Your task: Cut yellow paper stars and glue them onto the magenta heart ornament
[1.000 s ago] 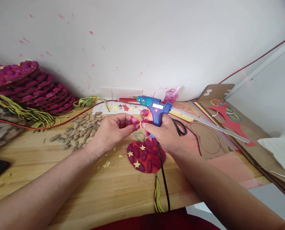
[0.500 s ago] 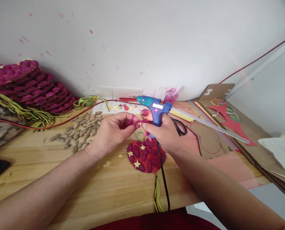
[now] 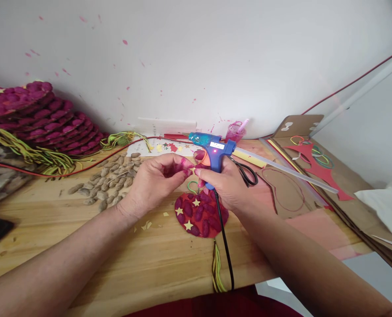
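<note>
My right hand (image 3: 227, 182) is wrapped round the handle of a blue hot glue gun (image 3: 215, 152), its nozzle pointing left and a small red light lit. A long clear glue stick (image 3: 288, 171) sticks out of its back. My left hand (image 3: 161, 178) is closed in a pinch, fingertips stained pink, on a tiny yellow paper piece (image 3: 193, 170). The right thumb and fingertips meet the same piece. Below both hands lies a red disc (image 3: 196, 229) covered with magenta-dyed peanuts and several yellow stars, with a green loop on top and a yellow-green tassel (image 3: 217, 268) beneath.
Loose peanuts (image 3: 106, 185) lie left of my hands. A stack of magenta peanut discs (image 3: 50, 119) stands at back left. Paper stars lie on a white sheet (image 3: 143, 149) by the wall. At right are cardboard (image 3: 284, 198), red paper scraps (image 3: 324, 171) and a pink-stained cup (image 3: 235, 132).
The free end of the glue stick has moved slightly toward the glue gun. Both hands hold almost the same position.
</note>
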{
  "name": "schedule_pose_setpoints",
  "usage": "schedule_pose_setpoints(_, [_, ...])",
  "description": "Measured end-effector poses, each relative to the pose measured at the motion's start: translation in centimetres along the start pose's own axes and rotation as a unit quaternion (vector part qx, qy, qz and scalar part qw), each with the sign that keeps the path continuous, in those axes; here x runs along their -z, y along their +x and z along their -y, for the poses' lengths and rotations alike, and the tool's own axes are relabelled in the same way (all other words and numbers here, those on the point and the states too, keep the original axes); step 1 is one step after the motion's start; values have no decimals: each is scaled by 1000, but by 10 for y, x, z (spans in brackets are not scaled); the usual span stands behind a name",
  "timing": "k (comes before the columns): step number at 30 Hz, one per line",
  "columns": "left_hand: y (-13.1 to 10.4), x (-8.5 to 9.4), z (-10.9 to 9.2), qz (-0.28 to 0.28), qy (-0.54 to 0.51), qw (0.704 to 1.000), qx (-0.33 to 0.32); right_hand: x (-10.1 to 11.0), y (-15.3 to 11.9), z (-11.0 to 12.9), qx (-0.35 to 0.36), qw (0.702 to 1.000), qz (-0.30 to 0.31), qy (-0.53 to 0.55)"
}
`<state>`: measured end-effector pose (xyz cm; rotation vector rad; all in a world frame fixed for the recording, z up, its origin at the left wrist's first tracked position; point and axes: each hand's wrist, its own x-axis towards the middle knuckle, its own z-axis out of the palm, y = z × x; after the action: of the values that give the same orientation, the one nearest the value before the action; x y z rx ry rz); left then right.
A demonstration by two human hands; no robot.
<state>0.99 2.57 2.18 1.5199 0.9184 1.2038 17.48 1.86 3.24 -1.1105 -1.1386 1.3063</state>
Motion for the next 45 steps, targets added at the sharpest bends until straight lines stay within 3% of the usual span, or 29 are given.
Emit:
schedule_pose_setpoints(21, [0, 2, -4, 34, -12, 996, 84, 3, 0, -3, -3, 1000, 11, 1])
schedule_pose_setpoints(27, [1, 2, -5, 44, -26, 990, 132, 2, 0, -1, -21, 1000, 14, -20])
schedule_pose_setpoints(35, [3, 1, -2, 4, -149, 960, 235, 2, 0, -3, -20, 1000, 10, -4])
schedule_pose_setpoints(45, [4, 4, -4, 16, -98, 973, 209, 0, -2, -3, -14, 1000, -7, -27])
